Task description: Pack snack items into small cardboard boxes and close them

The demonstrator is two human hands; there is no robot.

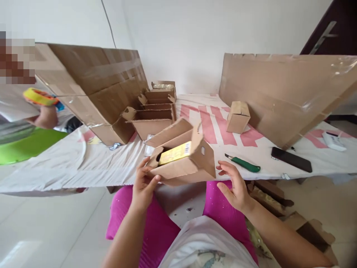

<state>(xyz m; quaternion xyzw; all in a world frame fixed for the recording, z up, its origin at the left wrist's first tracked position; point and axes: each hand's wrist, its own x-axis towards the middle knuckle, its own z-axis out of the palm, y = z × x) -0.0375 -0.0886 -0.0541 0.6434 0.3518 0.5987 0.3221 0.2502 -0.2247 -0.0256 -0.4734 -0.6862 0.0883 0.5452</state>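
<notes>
My left hand (145, 185) grips the near left corner of an open cardboard box (178, 172), thumb on its front wall. The box is tilted, its flaps raised, and a yellow package with a barcode (175, 153) lies inside. Just off the right end of the box, my right hand (233, 186) is open, fingers apart and holding nothing. Beyond that hand a green utility knife (243, 163) rests on the cloth with its blade end pointing left. What the fingers under the box do is hidden.
Several open cardboard boxes (153, 123) stand in a row behind. A small closed box (238, 117) and a black phone (291, 159) are on the right. Large cardboard panels (279, 93) flank the table. At left is another person's arm (47, 115). Opened boxes (309, 230) lie on the floor.
</notes>
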